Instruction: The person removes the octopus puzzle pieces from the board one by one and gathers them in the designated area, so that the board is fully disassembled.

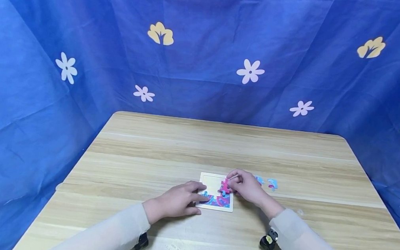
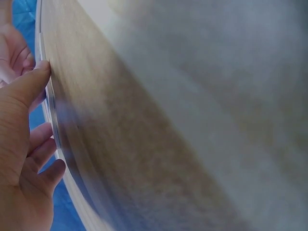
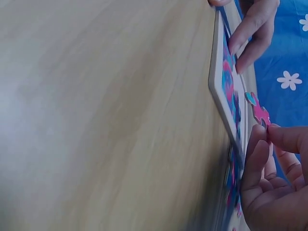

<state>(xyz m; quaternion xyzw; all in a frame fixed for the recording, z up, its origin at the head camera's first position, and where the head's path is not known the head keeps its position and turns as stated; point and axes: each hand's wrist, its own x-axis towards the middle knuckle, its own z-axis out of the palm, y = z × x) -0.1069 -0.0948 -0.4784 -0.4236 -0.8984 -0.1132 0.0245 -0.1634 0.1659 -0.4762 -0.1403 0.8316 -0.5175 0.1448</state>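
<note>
A small square jigsaw tray (image 1: 210, 207) with a pale frame lies flat on the table. Pink, blue and purple pieces (image 1: 224, 201) fill its lower part, while its upper area shows bare backing. My right hand (image 1: 248, 187) pinches a pink jigsaw piece (image 3: 260, 113) with a blue corner between thumb and fingertips. In the right wrist view this piece is held up above the tray at its right side. My left hand (image 1: 178, 201) lies over the tray's left edge, fingers extended, fingertips touching the tray and its pieces.
Loose jigsaw pieces (image 1: 272, 184) in blue and pink lie just right of the tray, some partly behind my right hand. The wood-grain table (image 1: 141, 143) ends at a blue flowered curtain (image 1: 198, 61) at the back and sides.
</note>
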